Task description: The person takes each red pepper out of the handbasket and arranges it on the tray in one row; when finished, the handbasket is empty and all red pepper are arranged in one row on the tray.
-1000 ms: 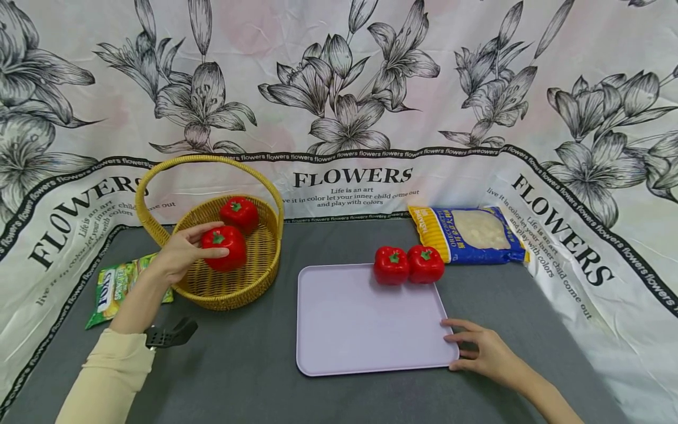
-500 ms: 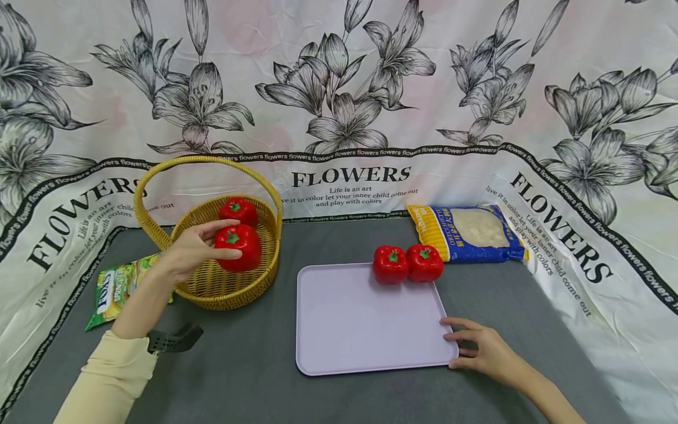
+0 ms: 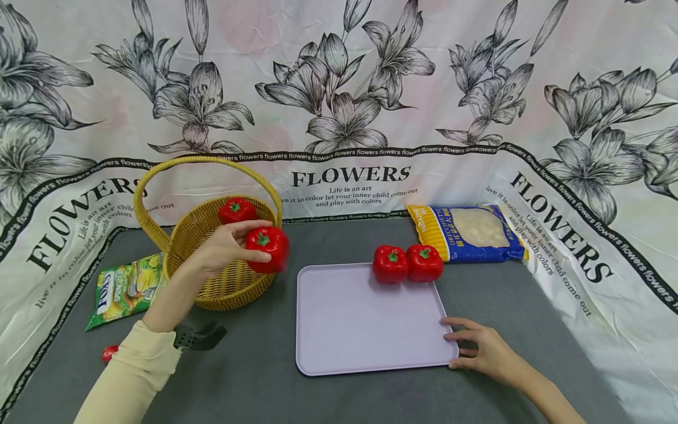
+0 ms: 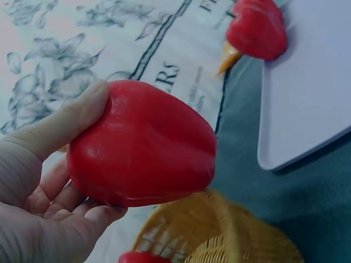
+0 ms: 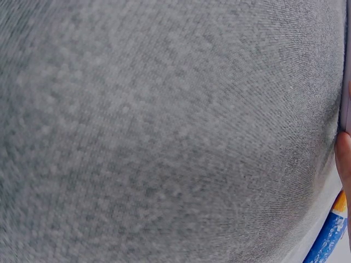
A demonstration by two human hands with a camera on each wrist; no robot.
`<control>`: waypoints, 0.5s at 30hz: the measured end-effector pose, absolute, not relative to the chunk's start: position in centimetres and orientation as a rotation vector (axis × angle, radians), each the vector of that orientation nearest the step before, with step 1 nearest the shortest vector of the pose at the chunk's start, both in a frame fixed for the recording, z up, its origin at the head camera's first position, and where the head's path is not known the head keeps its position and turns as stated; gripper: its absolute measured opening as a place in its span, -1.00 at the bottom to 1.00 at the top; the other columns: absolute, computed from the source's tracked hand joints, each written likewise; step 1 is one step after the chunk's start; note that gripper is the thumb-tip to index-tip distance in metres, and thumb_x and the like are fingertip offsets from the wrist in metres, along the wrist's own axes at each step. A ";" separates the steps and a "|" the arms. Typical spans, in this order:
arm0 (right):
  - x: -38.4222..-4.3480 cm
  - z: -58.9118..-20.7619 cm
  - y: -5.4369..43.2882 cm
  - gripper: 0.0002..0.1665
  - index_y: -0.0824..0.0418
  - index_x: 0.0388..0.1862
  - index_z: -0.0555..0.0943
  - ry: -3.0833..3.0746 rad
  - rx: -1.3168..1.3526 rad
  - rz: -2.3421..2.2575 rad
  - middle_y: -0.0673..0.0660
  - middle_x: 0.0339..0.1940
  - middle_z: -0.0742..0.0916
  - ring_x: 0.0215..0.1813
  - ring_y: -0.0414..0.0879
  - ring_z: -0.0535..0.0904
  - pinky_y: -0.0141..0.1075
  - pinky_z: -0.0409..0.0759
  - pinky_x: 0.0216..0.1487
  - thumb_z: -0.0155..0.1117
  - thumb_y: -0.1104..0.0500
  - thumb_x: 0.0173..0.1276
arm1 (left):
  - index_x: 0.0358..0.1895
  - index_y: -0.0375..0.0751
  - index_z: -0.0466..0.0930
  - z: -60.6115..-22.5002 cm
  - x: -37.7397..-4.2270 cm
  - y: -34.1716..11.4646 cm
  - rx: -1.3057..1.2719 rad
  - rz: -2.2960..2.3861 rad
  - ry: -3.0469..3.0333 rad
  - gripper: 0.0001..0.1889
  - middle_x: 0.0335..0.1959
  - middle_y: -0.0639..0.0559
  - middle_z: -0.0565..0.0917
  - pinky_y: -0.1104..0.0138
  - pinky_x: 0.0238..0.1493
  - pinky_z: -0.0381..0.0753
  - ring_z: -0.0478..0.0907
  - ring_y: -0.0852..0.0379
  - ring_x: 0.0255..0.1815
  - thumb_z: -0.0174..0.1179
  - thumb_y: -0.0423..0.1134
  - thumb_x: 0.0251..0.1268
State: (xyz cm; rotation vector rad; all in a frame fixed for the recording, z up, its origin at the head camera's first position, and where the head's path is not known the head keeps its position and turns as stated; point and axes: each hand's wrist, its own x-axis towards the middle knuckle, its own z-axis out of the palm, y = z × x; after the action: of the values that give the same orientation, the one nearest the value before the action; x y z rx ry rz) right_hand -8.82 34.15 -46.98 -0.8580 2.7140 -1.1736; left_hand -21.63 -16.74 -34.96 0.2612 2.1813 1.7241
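My left hand (image 3: 230, 247) grips a red bell pepper (image 3: 267, 250) with a green stem, above the right rim of the yellow wicker basket (image 3: 233, 291). In the left wrist view the thumb lies on one side of this bell pepper (image 4: 142, 145) and the fingers on the other. Another red bell pepper (image 3: 237, 210) sits in the basket at the back. Two more bell peppers (image 3: 391, 265) (image 3: 425, 263) stand side by side at the far right corner of the lilac tray (image 3: 360, 330). My right hand (image 3: 484, 347) rests its fingertips on the tray's right edge, near the front corner.
A blue and yellow pasta bag (image 3: 468, 234) lies behind the tray at right. Left of the basket is a green snack packet (image 3: 127, 288). A small red object (image 3: 109, 353) shows partly behind the left sleeve. A flower-printed cloth (image 3: 349, 76) hangs at the back.
My left hand has carried the bell pepper rightward from inside the basket to its right rim. The small red object has come into view by the sleeve. My right hand stays put.
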 end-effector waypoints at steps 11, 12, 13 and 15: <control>-8.9 -47.0 34.1 -0.46 0.36 -0.14 0.70 2.737 -0.853 -1.129 0.35 0.12 0.56 0.10 -0.30 0.49 -0.36 0.67 -0.27 0.58 0.04 -0.05 | 0.28 -0.24 0.45 -36.5 -22.7 -11.5 0.364 1.661 2.219 -0.36 0.25 -0.24 0.45 0.09 0.08 0.56 0.35 -0.17 0.24 0.41 -0.39 0.05; -8.8 -46.9 34.1 -0.46 0.36 -0.14 0.70 2.740 -0.856 -1.128 0.35 0.12 0.56 0.10 -0.30 0.49 -0.36 0.67 -0.27 0.58 0.04 -0.05 | 0.27 -0.24 0.45 -36.6 -22.7 -11.0 0.376 1.666 2.207 -0.36 0.24 -0.23 0.46 0.09 0.09 0.56 0.36 -0.16 0.23 0.41 -0.39 0.04; -8.8 -46.9 34.1 -0.46 0.36 -0.14 0.70 2.741 -0.857 -1.127 0.35 0.12 0.56 0.11 -0.30 0.49 -0.36 0.67 -0.27 0.58 0.04 -0.05 | 0.27 -0.25 0.46 -36.8 -22.8 -10.5 0.392 1.673 2.196 -0.37 0.23 -0.23 0.47 0.09 0.09 0.56 0.37 -0.16 0.22 0.41 -0.39 0.04; -8.8 -46.8 34.0 -0.46 0.36 -0.14 0.70 2.745 -0.858 -1.125 0.35 0.12 0.56 0.11 -0.28 0.50 -0.36 0.67 -0.27 0.58 0.04 -0.05 | 0.26 -0.24 0.47 -37.4 -23.2 -9.6 0.413 1.681 2.186 -0.37 0.22 -0.22 0.48 0.11 0.09 0.56 0.39 -0.15 0.21 0.42 -0.40 0.02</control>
State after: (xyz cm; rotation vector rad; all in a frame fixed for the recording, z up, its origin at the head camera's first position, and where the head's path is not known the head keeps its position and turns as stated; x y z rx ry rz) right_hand -8.84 34.02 -46.85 -0.8583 2.7452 -1.1255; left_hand -23.18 -9.58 -37.39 0.4128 2.1864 1.6814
